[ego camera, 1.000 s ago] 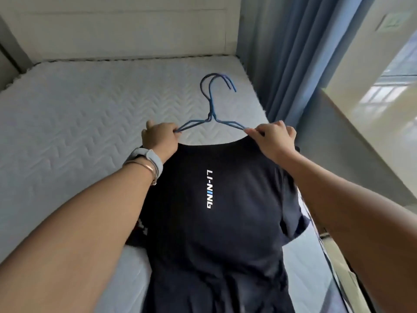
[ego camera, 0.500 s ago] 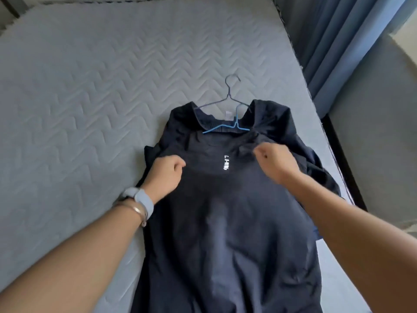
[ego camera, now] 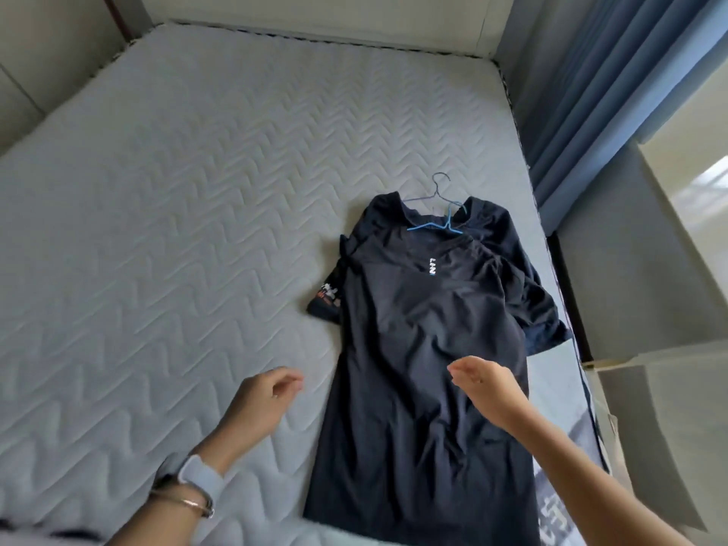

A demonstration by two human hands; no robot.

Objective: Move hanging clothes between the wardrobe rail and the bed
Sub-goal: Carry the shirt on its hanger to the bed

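Hovering empty, loosely curled: left hand (ego camera: 263, 403), right hand (ego camera: 486, 388) | dark shirts (ego camera: 425, 348) flat on bed (ego camera: 177, 214) | keep hangers (ego camera: 437, 222) untangled.

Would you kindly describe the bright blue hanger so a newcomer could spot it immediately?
Start at the white quilted mattress and find the dark shirts piled near its right edge, beside the blue curtain. The bright blue hanger lies at the top shirt's collar; its neighbour, the grey hanger, lies farther up.

White chest lettering (partly creased) on the dark T-shirt (ego camera: 425, 348) is unreadable.
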